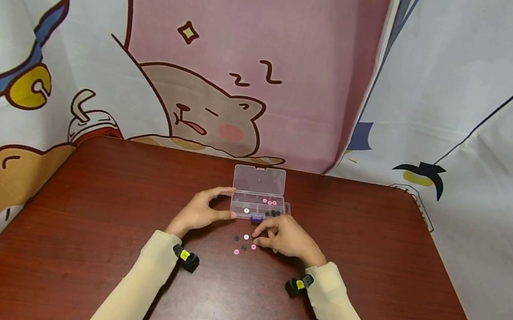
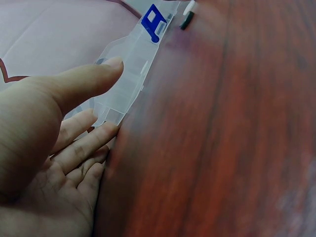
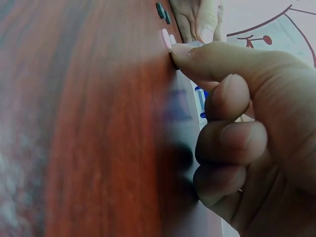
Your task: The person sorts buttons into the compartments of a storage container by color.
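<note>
A clear plastic compartment box [image 1: 242, 197] stands with its lid [image 1: 259, 180] raised at the back and a blue latch [image 2: 154, 22] in front. My left hand [image 1: 199, 211] holds its left end, thumb at the front corner and index finger towards the back. Pink buttons [image 1: 270, 202], a white button [image 1: 246, 210] and several black ones lie inside. In front of the box, my right hand [image 1: 292, 238] pinches what looks like a black button between thumb and index finger, mostly hidden. Its other fingers are curled. Beside the fingertips lie a pink button [image 1: 253, 247] and a white button [image 1: 246, 237].
Farther left on the brown table [image 1: 130, 207] are black buttons [image 1: 237, 238] and another pink button [image 1: 236, 252]. Cartoon-printed cloth [image 1: 308, 79] hangs behind the table's back edge. A black wrist camera [image 1: 189, 260] sits on the left wrist, another [image 1: 295, 287] on the right.
</note>
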Available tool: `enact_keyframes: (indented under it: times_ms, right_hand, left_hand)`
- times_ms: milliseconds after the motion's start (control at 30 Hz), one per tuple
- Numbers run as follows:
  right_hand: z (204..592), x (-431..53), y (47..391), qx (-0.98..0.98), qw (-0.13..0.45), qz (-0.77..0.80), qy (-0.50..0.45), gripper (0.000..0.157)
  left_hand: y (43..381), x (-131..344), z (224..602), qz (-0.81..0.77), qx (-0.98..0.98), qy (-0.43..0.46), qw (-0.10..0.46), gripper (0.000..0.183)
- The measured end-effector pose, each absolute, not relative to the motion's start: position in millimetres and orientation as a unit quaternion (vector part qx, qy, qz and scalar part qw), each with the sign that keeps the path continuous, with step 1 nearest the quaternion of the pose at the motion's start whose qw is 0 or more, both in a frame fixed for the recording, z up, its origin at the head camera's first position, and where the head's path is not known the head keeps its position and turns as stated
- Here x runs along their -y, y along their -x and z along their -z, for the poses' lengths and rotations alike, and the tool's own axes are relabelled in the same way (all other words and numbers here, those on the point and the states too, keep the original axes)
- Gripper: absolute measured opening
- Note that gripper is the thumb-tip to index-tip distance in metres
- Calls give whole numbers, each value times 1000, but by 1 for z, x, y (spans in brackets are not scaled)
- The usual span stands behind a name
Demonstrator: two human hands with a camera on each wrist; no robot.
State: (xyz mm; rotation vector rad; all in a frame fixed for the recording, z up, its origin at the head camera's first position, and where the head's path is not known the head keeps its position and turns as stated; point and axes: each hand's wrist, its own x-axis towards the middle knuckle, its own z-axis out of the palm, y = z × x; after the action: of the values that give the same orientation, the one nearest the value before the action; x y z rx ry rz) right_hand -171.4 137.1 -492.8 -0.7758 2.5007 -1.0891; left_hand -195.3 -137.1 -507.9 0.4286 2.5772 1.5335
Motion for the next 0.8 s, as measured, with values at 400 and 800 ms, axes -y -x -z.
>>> enact_keyframes:
  times_ms: [400, 800]
  right_hand:
    - [490, -137, 170, -875, 161, 377, 256, 6]
    - [489, -138, 170, -883, 169, 372, 232, 7]
  left_hand:
    - [196, 137, 509, -509, -848, -142, 54, 65]
    - [196, 137, 509, -505, -850, -142, 54, 65]
